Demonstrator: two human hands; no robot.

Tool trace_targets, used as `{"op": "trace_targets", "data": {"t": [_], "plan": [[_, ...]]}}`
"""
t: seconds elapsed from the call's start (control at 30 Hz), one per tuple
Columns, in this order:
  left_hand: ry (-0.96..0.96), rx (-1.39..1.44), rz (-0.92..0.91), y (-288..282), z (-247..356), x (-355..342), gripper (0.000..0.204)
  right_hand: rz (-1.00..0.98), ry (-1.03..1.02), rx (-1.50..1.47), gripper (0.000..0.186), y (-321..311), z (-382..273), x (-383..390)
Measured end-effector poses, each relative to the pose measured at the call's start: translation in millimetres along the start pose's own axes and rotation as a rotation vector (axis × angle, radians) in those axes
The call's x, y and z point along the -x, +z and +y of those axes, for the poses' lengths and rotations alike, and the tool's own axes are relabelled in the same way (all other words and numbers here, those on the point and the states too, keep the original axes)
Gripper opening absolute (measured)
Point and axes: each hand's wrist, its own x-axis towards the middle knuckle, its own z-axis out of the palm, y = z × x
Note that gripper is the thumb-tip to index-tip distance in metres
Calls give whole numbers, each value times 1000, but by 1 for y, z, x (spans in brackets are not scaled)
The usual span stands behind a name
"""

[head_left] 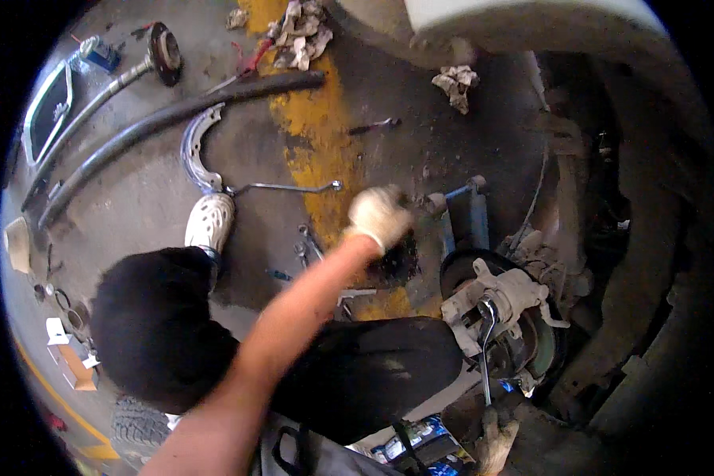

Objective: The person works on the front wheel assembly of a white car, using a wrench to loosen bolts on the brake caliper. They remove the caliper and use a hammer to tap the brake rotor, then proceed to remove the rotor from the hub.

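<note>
My left hand [379, 218], in a pale work glove and blurred, is over the yellow floor stripe, left of a blue metal stand [476, 214]; its fingers are too smeared to read. At lower right my gloved right hand [496, 436] grips the lower end of a steel wrench [485, 369]. The wrench's upper end sits on the centre of a dirty metal wheel hub assembly [462, 317], with a dark round plate [543, 349] behind it. Several wrenches [301, 250] lie on the floor below and left of my left hand.
A long wrench [285, 187], curved brake shoe [194, 151], long bar [135, 131], axle shaft [119, 83] and crumpled rags [456, 83] lie on the floor. The vehicle's underside [627, 238] fills the right. My black-clad knees and white shoe [206, 226] are below left. An open small box [75, 365] is far left.
</note>
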Motion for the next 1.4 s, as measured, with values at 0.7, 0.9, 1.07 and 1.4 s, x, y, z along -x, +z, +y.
{"op": "trace_targets", "data": {"t": [0.7, 0.9, 1.07, 1.4], "plan": [[433, -335, -581, -96, -81, -71, 20, -67, 755, -661, 31, -3, 28, 17], [667, 36, -637, -108, -11, -54, 21, -162, 773, -690, 24, -12, 21, 7], [1019, 30, -610, -110, 23, -46, 31, -43, 806, -614, 26, -14, 16, 12], [1022, -9, -578, -90, 50, -18, 28, -81, 744, -497, 29, -22, 3, -1]]}}
